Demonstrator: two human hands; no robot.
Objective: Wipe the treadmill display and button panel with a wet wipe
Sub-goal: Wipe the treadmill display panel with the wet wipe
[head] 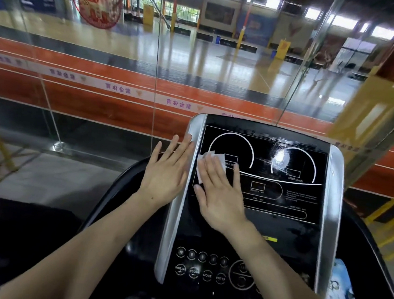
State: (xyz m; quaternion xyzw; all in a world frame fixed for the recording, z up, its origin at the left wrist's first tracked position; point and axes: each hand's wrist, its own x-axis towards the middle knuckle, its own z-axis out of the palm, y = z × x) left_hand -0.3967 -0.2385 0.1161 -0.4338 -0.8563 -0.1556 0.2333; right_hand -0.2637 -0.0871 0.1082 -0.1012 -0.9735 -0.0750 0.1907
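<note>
Button panel [200, 270] seemingly not yet wiped: flat-fingered right hand [220, 197] presses the wet wipe [210, 157] on the display [286, 197], left hand [166, 170] open alongside.

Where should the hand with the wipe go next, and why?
Probably slide the right hand rightward, pressing the wet wipe across the display toward the right dial. The wipe sits near the display's left edge, so most of the glass lies to its right. The left hand rests on the silver side rail.
</note>
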